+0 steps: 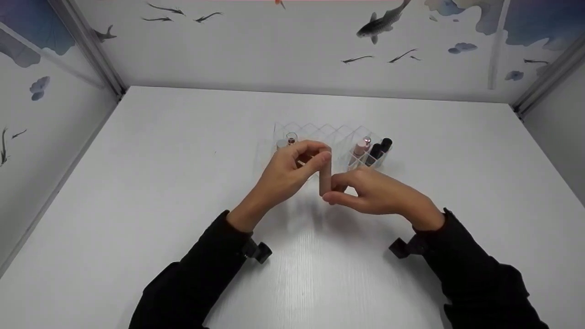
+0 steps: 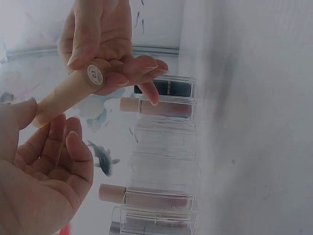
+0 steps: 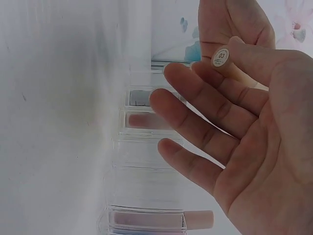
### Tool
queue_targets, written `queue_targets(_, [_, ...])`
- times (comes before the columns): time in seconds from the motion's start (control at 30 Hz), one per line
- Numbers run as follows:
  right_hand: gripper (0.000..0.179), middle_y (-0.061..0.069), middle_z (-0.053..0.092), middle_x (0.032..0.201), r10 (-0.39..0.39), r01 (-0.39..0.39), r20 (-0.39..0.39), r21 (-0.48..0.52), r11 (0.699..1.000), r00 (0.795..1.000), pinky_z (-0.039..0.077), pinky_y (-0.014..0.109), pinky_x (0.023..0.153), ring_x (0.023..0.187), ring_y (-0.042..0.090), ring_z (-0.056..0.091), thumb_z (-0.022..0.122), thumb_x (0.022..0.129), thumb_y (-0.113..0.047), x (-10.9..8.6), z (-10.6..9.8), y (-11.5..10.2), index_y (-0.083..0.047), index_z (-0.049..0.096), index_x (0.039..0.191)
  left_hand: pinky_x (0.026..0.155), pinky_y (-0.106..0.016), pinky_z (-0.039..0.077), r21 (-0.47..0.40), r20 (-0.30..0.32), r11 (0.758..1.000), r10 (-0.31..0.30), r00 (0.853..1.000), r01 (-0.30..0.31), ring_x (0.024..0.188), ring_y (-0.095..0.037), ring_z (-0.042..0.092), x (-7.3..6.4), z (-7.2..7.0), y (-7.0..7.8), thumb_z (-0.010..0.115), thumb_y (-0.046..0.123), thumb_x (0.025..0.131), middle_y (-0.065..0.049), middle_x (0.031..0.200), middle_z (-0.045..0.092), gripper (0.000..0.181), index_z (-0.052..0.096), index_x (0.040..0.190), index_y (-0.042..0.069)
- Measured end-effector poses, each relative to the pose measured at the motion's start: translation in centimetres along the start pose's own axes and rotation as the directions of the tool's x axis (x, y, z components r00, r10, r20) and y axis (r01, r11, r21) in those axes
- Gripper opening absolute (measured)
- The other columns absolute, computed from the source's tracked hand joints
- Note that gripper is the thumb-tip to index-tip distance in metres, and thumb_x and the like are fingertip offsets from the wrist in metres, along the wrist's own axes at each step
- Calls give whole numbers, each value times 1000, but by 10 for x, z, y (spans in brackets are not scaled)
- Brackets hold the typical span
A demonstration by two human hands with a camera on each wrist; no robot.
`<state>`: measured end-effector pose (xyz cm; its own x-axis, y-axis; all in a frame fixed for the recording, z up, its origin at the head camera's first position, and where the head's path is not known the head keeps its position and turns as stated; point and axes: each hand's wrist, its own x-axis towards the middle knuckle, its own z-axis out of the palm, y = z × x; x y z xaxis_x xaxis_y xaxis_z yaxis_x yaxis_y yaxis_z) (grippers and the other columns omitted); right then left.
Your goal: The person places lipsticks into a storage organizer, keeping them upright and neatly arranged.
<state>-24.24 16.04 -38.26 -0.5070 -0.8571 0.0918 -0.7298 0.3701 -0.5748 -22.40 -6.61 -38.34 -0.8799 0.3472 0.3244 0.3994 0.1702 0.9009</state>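
A slim beige cosmetic tube [image 1: 325, 176] stands upright between my hands, above the table. Its upper end is pinched between the thumb and fingers of my left hand [image 1: 290, 168]. At the lower end, my right hand [image 1: 372, 192] grips it by thumb and index finger. A round label [image 2: 95, 75] marked 03 shows on the tube's bottom in the left wrist view. In the right wrist view the other right-hand fingers spread loosely, and much of the tube [image 3: 239, 73] is hidden. Just beyond the hands sits a clear divided cosmetics organizer [image 2: 164, 169].
Pink-capped tubes [image 1: 360, 148] and black tubes [image 1: 375, 151] stand in the organizer's right part. More tubes [image 1: 281, 144] are at its left, partly behind my left hand. The white table [image 1: 173, 173] is bordered by walls [image 1: 256, 55] printed with fish.
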Motion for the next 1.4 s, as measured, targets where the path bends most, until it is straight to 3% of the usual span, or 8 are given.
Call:
queue_targets(0.37, [24,-2,73,89,21,-21,20,24,999,1000,53,29,71,77,6,63,56,107,-32,0,1,-2,-16,71,96,83,-33,51,29,-2,1000,4,1000,-4,93,-12,62,1,1,-3,61,30,104,3,101,72,30,71,121,7])
queue_targets(1.1, [26,0,71,90,25,-26,42,29,999,999,51,29,70,75,7,59,54,107,-34,0,-1,-2,-14,70,102,77,-31,50,36,1,999,-28,1000,28,86,-18,62,1,-1,-2,60,31,104,3,101,72,31,71,123,9])
queue_targets(1.23, [26,-2,74,97,2,-2,4,2,1000,1000,53,30,75,83,6,64,55,107,-33,-1,-4,-1,-14,73,109,78,-32,49,30,3,999,-22,1000,22,87,-18,62,1,-1,-2,59,32,105,4,102,72,31,72,122,10])
queue_targets(1.4, [22,-6,74,102,-28,23,-96,-59,998,995,54,32,80,92,7,67,60,105,-27,-4,-10,1,-13,75,111,78,-32,48,24,3,1000,-19,1000,19,89,-22,63,0,-2,-2,60,34,104,5,103,72,30,72,122,12])
